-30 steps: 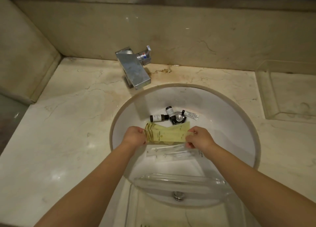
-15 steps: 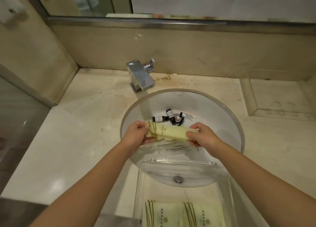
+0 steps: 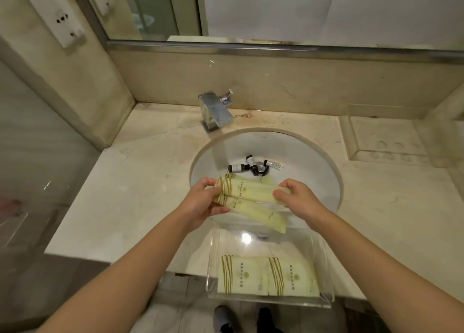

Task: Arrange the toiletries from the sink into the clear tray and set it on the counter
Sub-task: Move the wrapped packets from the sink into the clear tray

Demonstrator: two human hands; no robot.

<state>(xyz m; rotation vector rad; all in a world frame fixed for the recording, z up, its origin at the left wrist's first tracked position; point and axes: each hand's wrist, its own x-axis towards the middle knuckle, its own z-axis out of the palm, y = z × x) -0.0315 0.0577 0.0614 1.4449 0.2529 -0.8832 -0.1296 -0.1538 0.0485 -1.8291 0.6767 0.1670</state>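
Yellow sachets point(image 3: 247, 194) span both hands, left fingers point(image 3: 213, 183) and right fingers point(image 3: 282, 194) pinching opposite ends.

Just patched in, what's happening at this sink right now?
A person is clearing toiletries out of the white round sink. Both hands hold pale yellow sachets above the basin: the left hand grips their striped ends, the right hand pinches the other end. A clear plastic tray at the counter's front edge already holds two flat yellow packets. Small dark-capped bottles lie near the drain.
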